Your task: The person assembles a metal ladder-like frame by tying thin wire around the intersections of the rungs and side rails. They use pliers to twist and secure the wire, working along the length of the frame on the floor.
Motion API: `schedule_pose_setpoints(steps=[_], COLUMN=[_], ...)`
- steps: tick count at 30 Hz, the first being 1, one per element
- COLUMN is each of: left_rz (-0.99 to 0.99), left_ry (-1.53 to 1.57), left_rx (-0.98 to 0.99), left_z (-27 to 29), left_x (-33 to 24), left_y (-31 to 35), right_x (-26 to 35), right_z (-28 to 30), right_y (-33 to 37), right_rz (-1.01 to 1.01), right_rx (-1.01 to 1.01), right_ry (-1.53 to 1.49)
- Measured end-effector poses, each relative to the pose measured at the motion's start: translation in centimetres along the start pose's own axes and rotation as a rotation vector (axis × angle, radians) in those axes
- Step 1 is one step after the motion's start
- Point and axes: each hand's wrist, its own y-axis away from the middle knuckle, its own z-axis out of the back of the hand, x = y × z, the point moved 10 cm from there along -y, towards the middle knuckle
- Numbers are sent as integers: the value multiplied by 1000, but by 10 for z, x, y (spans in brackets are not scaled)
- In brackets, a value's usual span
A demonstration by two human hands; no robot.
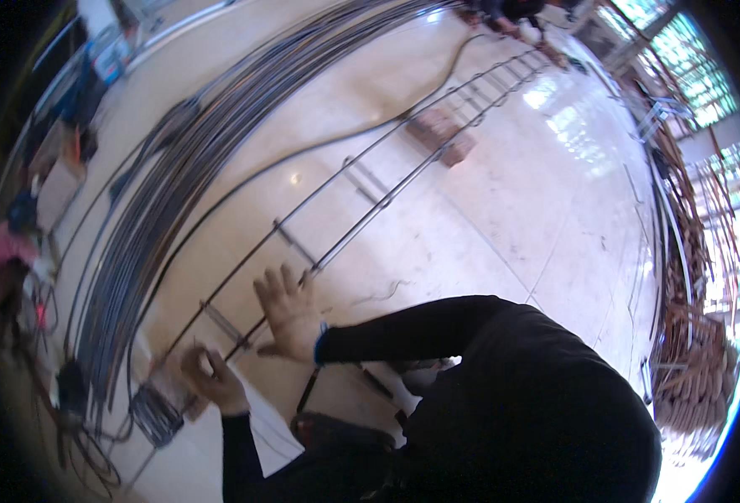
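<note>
Two long steel bars run side by side across the pale floor, joined at intervals by short cross ties, so the rebar frame (361, 189) looks like a narrow ladder lying flat. It is thin and dark grey, curving away from the hands toward the far end, where it rests on a reddish brick (441, 134).

At the near end of the frame, the right hand (288, 312) lies over one of the long bars with fingers spread wide and palm down, seeming to press on it. Just to its left and slightly nearer the body, the left hand (210, 377) is curled closed at a cross tie; whatever it pinches is too small and blurred to tell. Both forearms wear black sleeves.

Beyond the left hand, further left, a thick bundle of long rods (185, 168) sweeps across the floor parallel to the frame. Near the left hand's outer side sits a small coil of wire (156, 412).
</note>
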Motion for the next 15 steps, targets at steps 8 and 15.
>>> schedule_pose_setpoints(steps=[8,15], left_rz=[38,134], left_ry=[-169,-362], left_rx=[683,1012], left_z=[-35,-64], left_x=[-71,-66], left_y=[138,162], right_x=[-97,-106], right_z=[-38,-74], right_y=[106,114], right_rz=[15,-4], right_rx=[470,588], right_ry=[-96,-168])
